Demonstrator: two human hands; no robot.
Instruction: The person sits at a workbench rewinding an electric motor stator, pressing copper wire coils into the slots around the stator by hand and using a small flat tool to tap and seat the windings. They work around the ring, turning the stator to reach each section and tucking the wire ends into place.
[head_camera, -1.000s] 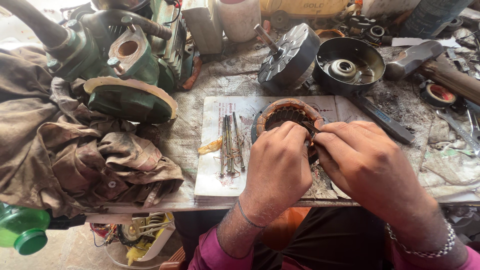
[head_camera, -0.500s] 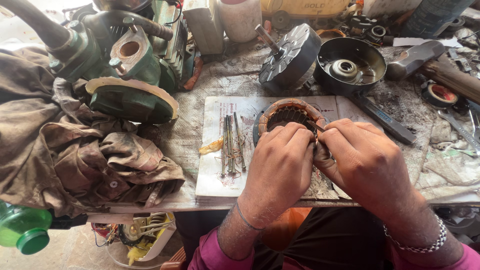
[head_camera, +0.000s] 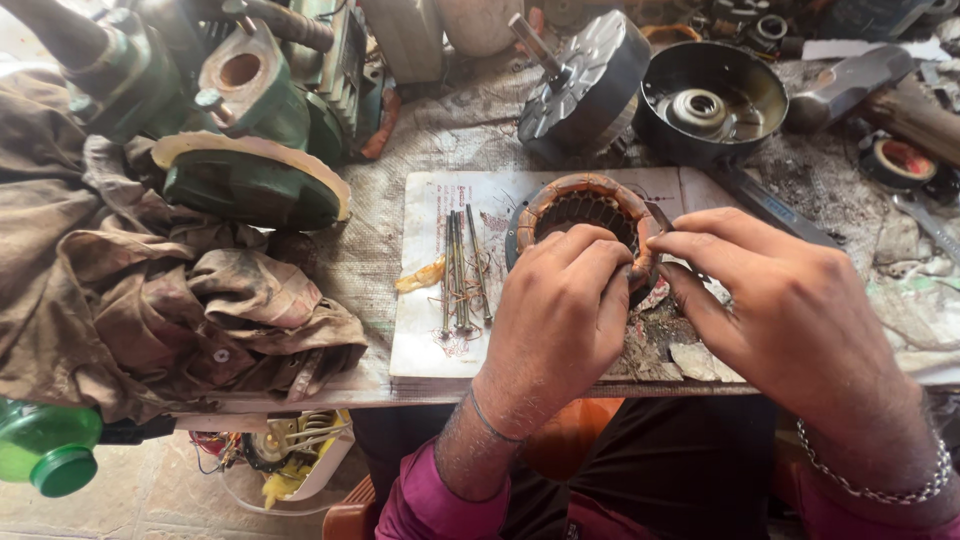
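Presently, the scene reads as follows.

Workpiece: a motor stator (head_camera: 585, 215) with copper-coloured windings around a slotted core stands on its end, bore facing up, near the middle of the workbench (head_camera: 440, 130). That attitude keeps the slots and the top of the winding open to the fingers.

Support: the stator rests on a worn white board (head_camera: 430, 330) laid along the front edge of the bench, which gives it a flat seat among the clutter.

Left hand (head_camera: 560, 320): fingers curled, tips pressed on the near rim of the stator. It appears to steady the part; whether it pinches anything cannot be told.

Right hand (head_camera: 790, 310): fingers drawn together at the stator's right side, close to the left hand's fingertips. They seem to nip something small at the winding, but what it is cannot be made out.

Hand relation: the two hands nearly touch over the near rim.

Thin metal rods (head_camera: 460, 265): laid side by side on the left part of the board, just beside the stator, within easy reach.

Rotor (head_camera: 585, 75): tipped on its side at the back of the bench, shaft pointing up and left.

End bell housing (head_camera: 710, 100): open side up, just to the rotor's right.

Rags (head_camera: 150, 290): heaped at the left edge.
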